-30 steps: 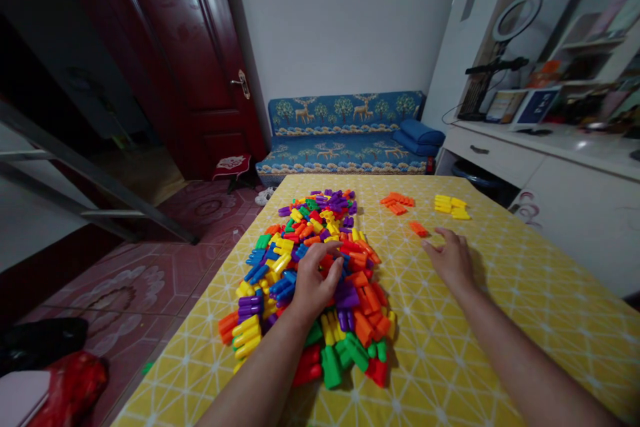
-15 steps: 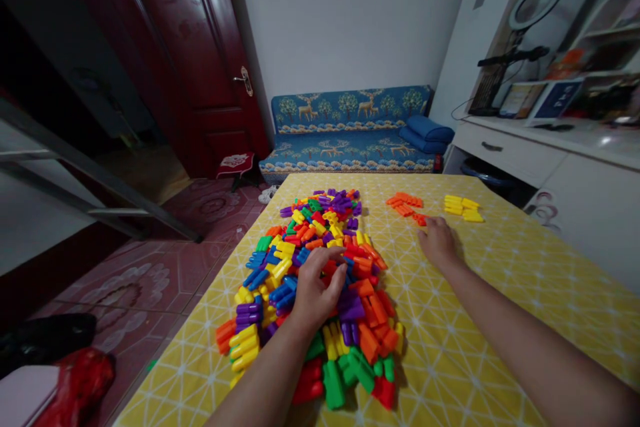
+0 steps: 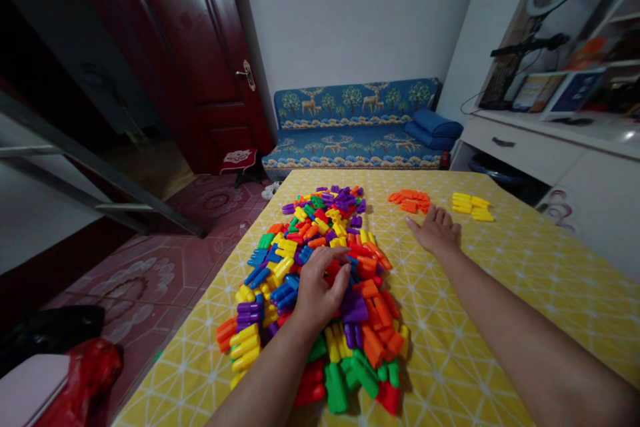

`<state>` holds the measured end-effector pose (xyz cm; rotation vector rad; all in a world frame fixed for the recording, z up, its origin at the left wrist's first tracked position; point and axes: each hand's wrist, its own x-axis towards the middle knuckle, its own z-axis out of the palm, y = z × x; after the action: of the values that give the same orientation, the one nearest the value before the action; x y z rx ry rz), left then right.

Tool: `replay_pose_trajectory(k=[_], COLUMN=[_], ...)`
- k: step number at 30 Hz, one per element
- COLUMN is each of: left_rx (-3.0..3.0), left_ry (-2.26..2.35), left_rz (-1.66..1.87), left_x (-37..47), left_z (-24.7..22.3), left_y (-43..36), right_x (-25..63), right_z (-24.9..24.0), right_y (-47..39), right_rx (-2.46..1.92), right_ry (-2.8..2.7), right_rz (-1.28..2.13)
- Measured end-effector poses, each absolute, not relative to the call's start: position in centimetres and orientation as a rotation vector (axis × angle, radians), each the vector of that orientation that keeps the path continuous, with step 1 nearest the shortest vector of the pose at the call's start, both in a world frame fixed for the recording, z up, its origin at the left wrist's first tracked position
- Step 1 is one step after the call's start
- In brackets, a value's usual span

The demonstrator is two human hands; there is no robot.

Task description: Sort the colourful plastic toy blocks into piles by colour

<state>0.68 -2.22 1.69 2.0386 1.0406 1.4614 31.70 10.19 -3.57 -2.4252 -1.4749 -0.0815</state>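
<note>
On the yellow-patterned table point(image 3: 440, 363), one o'clock's orange plastic-block cluster point(image 3: 411, 206) has grown, gaining its stray, right hand point(image 3: 436, 231) spread beside it, left hand point(image 3: 320, 285) fingers parted over the mixed pile point(image 3: 285, 292).

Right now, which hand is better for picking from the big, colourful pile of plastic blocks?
Probably left: the left hand is over that colourful pile, while the right hand is away beside the small group of orange plastic blocks.

The left hand point(image 3: 323, 280) and the right hand point(image 3: 437, 231) are bare, with slim fingers point(image 3: 331, 253) and smooth backs, and behind them the left forearm point(image 3: 270, 373) and the right forearm point(image 3: 520, 327), also uncovered, are rounded, narrowest next to the hand and thicker farther from it.
</note>
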Motion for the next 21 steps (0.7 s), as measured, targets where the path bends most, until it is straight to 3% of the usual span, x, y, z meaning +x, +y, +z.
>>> replay_pose_trajectory(k=[11,21], left_rx=[2.128,2.196], left_ry=[1.008,1.0], left_rz=[1.438,1.428], left_x=[0.6,0.5], left_z=[1.3,1.0], left_y=[-1.7,-1.6], right_x=[25.9,20.2], right_z=[-3.3,-2.9], right_y=[3.4,-2.1], right_rx=[-2.338,-1.408], right_ry=[-1.704,-1.497], right_rz=[-0.029,0.621])
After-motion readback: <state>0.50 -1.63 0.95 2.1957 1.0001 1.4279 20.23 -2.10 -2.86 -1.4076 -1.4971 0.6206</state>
